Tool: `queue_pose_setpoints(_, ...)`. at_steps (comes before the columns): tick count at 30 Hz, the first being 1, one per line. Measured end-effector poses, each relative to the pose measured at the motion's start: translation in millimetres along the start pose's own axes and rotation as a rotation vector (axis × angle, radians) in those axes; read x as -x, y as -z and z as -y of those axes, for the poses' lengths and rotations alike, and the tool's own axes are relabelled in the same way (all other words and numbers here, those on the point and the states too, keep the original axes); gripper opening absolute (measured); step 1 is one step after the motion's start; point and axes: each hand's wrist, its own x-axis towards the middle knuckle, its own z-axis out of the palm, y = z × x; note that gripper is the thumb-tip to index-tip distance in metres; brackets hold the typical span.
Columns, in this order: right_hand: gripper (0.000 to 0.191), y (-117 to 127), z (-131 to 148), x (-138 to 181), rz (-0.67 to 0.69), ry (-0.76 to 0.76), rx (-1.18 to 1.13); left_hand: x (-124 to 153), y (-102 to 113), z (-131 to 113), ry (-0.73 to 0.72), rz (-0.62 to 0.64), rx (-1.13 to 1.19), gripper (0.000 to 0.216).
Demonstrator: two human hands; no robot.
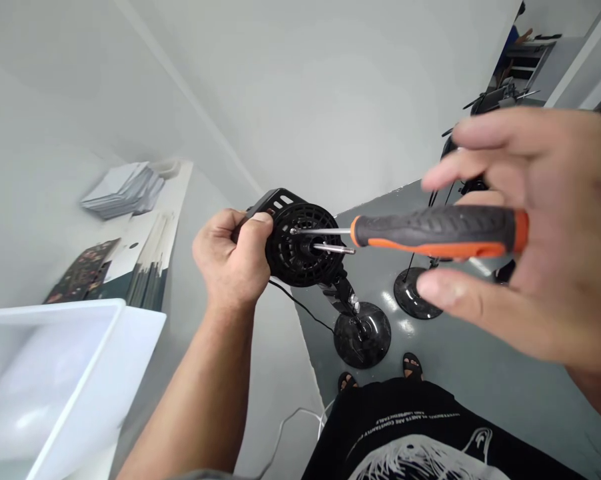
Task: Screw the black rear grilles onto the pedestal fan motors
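Observation:
My left hand (233, 257) is closed around the back of a black fan motor housing (300, 243), holding it up on its stand. A bare metal shaft (333, 249) sticks out of the housing's front. My right hand (530, 233) holds a screwdriver with a black and orange handle (438, 231); its fingers are loosely curled, with the handle's end against the palm. The screwdriver's metal tip (320, 231) points into the housing just above the shaft.
The fan's round black base (363, 335) stands on the grey floor by my sandalled feet. A second black base (414, 293) stands further right. A white bin (55, 373) is at lower left. Stacked sheets (123, 190) and boards lean along the left wall.

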Motion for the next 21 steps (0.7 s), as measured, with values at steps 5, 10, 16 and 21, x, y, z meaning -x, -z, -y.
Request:
queue_pose_setpoints(5,0.021,1.7,-1.9,-5.7,-0.059,0.156,0.084,1.2,-0.1,0.8,0.004,0.013,0.007,0.023)
queue_pose_setpoints(10,0.052,1.8,-11.0,-4.3,-0.062,0.046,0.039,1.6,0.4,0.8,0.032,0.008,-0.008,0.024)
queue_pose_setpoints(16,0.016,-5.9,-9.3,-7.6,-0.11,0.086,0.051,1.3,0.1,-0.8,0.009,0.003,-0.011,0.023)
queue_pose_setpoints(21,0.054,1.4,-7.5,-5.6,-0.05,-0.04,0.004,1.9,0.0,-1.2,-0.008,0.008,-0.014,0.023)
